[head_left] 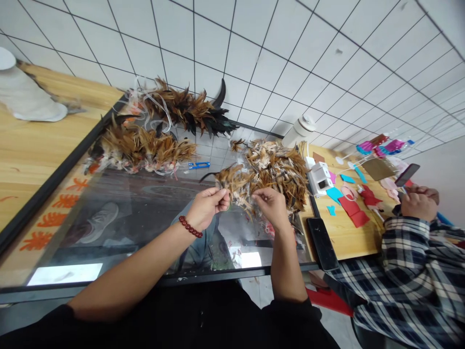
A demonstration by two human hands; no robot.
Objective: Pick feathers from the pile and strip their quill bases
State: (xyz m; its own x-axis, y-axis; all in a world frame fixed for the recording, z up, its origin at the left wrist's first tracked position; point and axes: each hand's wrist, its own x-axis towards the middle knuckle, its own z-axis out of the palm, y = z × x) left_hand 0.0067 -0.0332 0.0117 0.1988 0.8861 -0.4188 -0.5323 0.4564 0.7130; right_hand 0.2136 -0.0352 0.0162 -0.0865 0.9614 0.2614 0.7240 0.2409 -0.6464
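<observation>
My left hand (209, 206), with a dark red bead bracelet (190, 227) at its wrist, is closed in a pinch at a small bunch of brown feathers (236, 182). A thin dark feather curves out beyond its knuckles. My right hand (271, 206) is also pinched, at the near left edge of a large loose heap of brown and whitish feathers (276, 167); what its fingertips hold is too small to make out. Two feather strips lie at the back left, a tan one (145, 148) and a darker one (189, 109) with black-green ends and white ribbons (165, 109).
Beneath lies a glossy dark-framed panel (152, 208). On it is a blue tool (199, 165). A white bottle (301, 130) stands behind the heap; a black phone (322, 242) lies at right. Beyond, a person in a plaid sleeve (405, 247) sits by coloured cutouts (350, 206).
</observation>
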